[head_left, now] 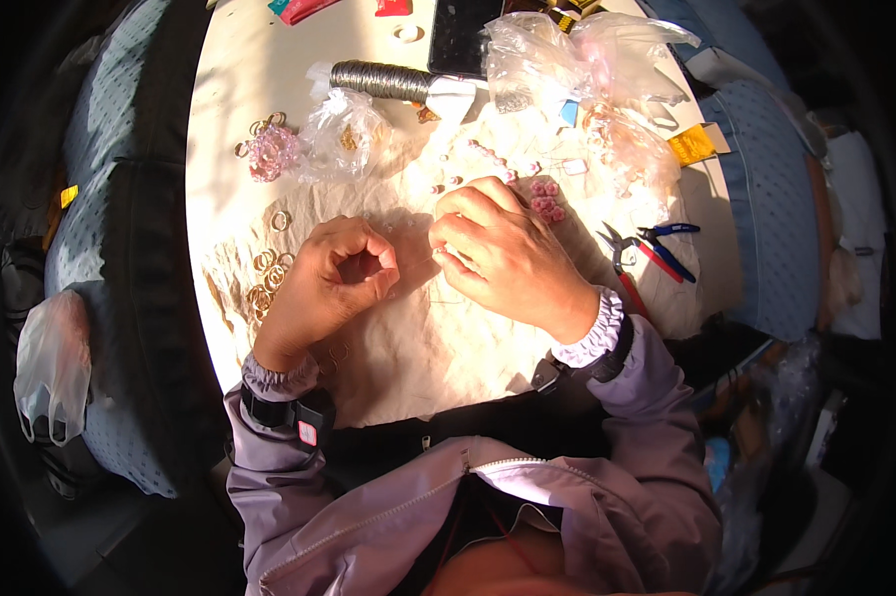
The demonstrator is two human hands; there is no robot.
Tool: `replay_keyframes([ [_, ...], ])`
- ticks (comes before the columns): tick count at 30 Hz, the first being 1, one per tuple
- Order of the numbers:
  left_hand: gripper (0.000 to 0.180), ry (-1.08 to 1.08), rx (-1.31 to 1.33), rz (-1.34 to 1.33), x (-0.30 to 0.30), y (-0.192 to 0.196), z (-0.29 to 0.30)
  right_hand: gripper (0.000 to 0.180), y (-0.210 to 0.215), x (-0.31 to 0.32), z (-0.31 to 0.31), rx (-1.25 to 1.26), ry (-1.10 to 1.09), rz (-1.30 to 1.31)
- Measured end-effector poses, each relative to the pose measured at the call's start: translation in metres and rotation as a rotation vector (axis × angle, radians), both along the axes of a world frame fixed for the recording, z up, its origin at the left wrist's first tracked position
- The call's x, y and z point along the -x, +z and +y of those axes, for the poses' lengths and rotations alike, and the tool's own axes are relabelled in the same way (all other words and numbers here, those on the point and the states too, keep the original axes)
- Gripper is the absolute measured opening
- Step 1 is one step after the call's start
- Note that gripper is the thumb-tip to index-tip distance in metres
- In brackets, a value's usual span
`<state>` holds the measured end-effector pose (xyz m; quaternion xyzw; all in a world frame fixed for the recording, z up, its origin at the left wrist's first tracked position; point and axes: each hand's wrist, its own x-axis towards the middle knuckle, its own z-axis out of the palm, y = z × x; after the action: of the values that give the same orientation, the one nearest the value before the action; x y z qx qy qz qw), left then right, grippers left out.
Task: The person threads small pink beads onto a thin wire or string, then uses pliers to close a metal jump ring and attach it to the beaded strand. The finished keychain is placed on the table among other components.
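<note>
Left hand (331, 270) curled ringlike, right hand (516, 250) half-curled beside pink beads (546, 202), contents unclear.

The bare left hand (319, 280) was curled into a ring, thumb near its fingertips. The bare right hand (516, 250) was apart, back upward, fingers bent inward.

The near sheet (458, 363) offers passage, with rings (260, 302) blocking left and pliers (674, 261) right.
</note>
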<state>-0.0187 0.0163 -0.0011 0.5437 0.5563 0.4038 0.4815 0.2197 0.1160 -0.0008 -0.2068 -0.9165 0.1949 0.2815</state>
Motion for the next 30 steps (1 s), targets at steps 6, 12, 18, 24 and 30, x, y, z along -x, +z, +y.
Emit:
replay_keyframes([
  [6,0.013,-0.098,-0.123,0.267,0.004,-0.003,0.001,0.014,0.019,-0.041,0.030,0.001,-0.157,-0.067],
  [12,0.012,-0.120,-0.128,0.277,0.007,-0.005,0.001,0.035,0.005,-0.053,0.053,0.443,-0.306,0.177],
  [18,0.012,-0.114,-0.123,0.242,0.006,-0.005,0.000,0.032,-0.010,-0.052,0.049,0.439,-0.170,0.213],
  [24,0.014,-0.128,-0.141,0.231,0.005,-0.001,0.003,0.023,-0.021,-0.041,0.046,0.355,-0.171,0.165],
  [30,0.014,-0.131,-0.137,0.203,0.005,-0.002,0.004,0.025,-0.017,-0.043,0.043,0.412,-0.158,0.140],
])
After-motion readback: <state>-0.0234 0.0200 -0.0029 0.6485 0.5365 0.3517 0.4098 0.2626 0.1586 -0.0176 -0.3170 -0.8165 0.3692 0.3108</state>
